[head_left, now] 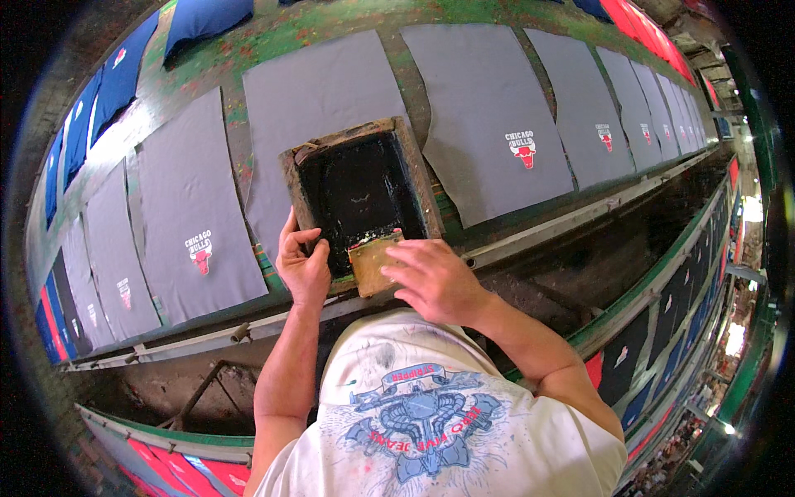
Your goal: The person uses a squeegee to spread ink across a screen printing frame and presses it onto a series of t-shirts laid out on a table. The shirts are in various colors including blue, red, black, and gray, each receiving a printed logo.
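Note:
A wooden screen-printing frame point(427, 200) with dark mesh lies on a grey fabric panel point(323, 79) in front of me. My left hand point(301, 263) is closed at the frame's lower left side, thumb and fingers curled by the rail. In my right hand point(440, 280) is a worn wooden squeegee point(371, 267), tilted at the frame's near end, its edge by the mesh. My right fingers lie over the squeegee's right side; part of that grip is hidden. Smears of ink show along the squeegee's upper edge.
Grey panels point(489, 99) with a red-and-white printed emblem lie in a row to both sides on the long green table point(211, 62). Dark blue panels point(124, 70) lie at the far left. A metal rail point(571, 211) runs along the near edge. Another table point(654, 306) with panels stands behind, to the right.

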The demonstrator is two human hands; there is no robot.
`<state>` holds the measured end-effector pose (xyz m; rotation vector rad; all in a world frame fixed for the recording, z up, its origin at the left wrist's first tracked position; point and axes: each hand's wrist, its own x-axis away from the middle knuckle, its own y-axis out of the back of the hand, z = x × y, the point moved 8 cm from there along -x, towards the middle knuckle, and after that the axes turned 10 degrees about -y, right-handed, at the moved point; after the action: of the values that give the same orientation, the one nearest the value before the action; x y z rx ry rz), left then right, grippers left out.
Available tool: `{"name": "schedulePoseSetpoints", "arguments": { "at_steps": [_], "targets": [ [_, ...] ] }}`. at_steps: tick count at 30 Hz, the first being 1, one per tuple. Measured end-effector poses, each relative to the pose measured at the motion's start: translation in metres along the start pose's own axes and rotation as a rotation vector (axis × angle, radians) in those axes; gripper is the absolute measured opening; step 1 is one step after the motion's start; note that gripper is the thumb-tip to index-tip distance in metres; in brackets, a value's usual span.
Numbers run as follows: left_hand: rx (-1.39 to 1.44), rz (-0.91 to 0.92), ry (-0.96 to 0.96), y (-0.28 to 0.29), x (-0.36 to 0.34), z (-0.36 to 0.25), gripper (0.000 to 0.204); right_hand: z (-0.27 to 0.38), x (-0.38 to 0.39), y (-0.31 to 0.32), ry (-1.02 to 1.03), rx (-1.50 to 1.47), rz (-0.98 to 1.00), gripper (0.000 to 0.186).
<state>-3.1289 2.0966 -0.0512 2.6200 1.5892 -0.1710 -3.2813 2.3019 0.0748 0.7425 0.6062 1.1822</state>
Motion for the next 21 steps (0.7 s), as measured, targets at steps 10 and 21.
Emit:
{"name": "schedulePoseSetpoints", "arguments": {
  "at_steps": [10, 21],
  "targets": [
    [-0.211, 0.073, -0.117, -0.002, -0.004, -0.013, 0.060, 0.016, -0.039, -0.017, 0.074, 0.269, 0.001, 0.036],
    [-1.008, 0.370, -0.496, -0.005, -0.024, -0.066, 0.044, -0.024, -0.131, -0.003, -0.010, 0.106, 0.243, 0.029]
  ]
}}
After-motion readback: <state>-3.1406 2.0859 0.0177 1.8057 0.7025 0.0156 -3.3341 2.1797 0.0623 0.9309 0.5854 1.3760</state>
